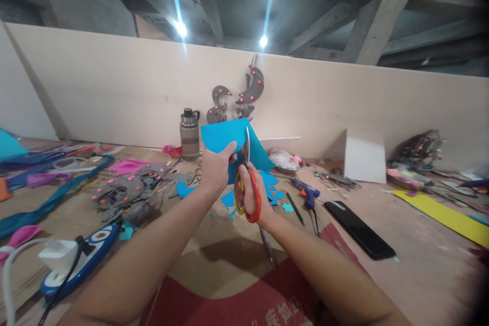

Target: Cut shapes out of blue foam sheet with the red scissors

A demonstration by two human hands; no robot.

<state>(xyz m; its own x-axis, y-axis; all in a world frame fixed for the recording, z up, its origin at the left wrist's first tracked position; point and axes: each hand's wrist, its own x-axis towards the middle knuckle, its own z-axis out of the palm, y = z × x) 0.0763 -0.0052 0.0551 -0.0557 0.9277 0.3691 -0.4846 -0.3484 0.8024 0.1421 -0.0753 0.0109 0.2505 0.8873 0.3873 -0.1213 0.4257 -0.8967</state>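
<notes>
A blue felt-like sheet [221,135] is pinched in my left hand [216,170], thumb on top, and raised above the table. My right hand [254,198] grips scissors [256,204] with red and yellow handles. Their blades point up and lie against the sheet, near where it bends down to the right. Whether the blades are parted I cannot tell. Blue offcuts [229,198] lie on the table behind and below my hands, with a small light-blue flower shape [287,207] to the right.
A water bottle [190,135] stands by the back board. Right of my hands lie a green pencil [295,208], a blue glue gun [307,193] and a black phone [359,228]. At left are a power strip [82,260] with cables and grey pieces with pink pins [124,191].
</notes>
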